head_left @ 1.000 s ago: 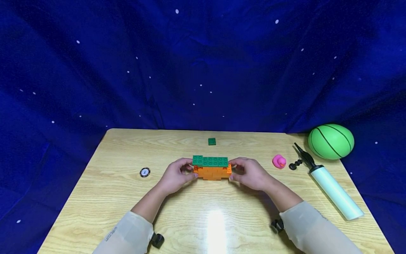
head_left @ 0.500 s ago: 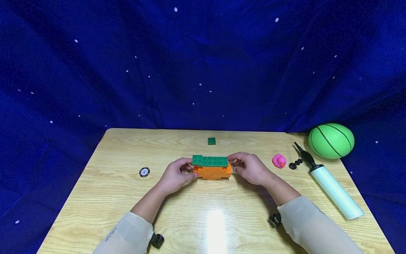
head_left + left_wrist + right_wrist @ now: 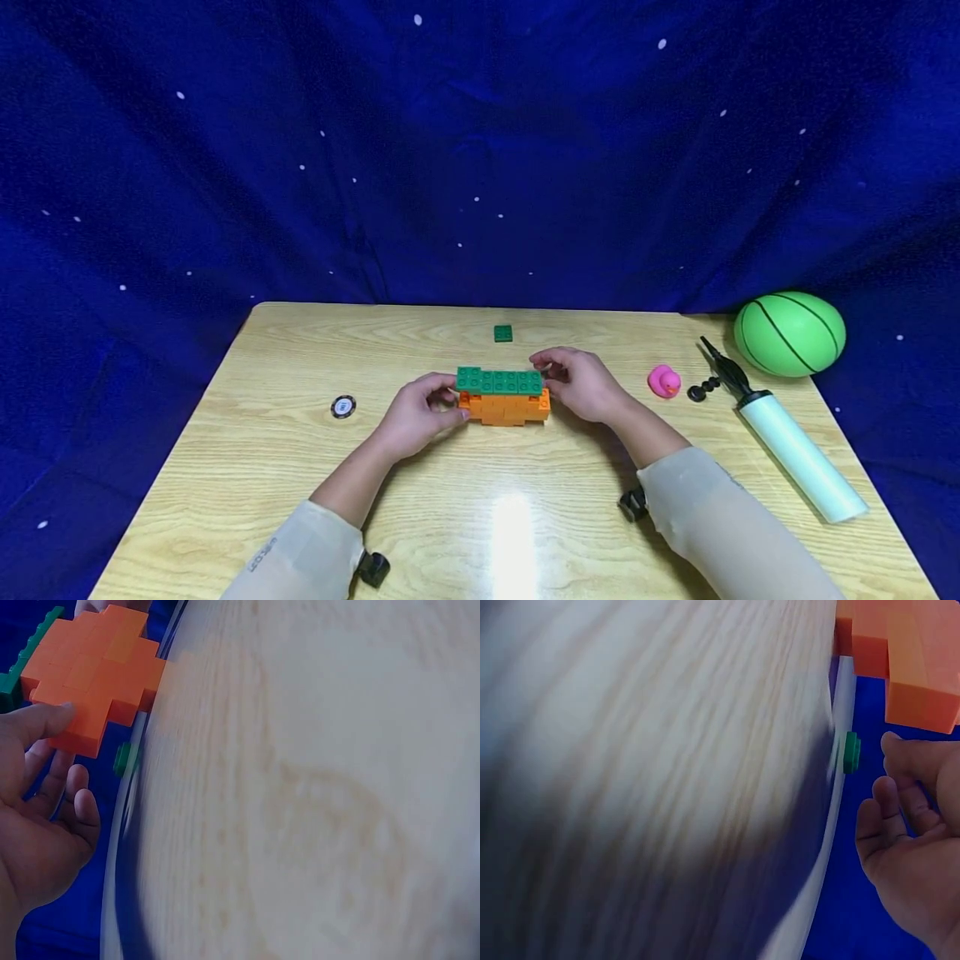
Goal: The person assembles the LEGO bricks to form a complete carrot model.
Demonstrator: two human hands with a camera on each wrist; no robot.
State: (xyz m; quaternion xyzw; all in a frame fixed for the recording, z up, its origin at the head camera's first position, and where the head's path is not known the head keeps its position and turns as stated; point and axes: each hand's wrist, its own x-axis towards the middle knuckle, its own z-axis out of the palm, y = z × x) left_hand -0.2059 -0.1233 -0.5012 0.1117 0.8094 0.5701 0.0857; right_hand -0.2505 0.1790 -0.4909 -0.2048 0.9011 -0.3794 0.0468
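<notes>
Head view: a poker chip (image 3: pixel 342 407) is seen at nine o'clock on the table (image 3: pixel 262 433). The block stack (image 3: pixel 502 396), green over orange, sits at table centre, its left end gripped by the curled left hand (image 3: pixel 415 414). The right hand (image 3: pixel 581 385) is loosely curled just beside its right end, nothing held. A small green brick (image 3: pixel 503 333) lies at twelve o'clock.

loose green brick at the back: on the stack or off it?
Off. The small green brick lies alone on the table, clear behind the orange and green block stack; neither hand touches it.
</notes>
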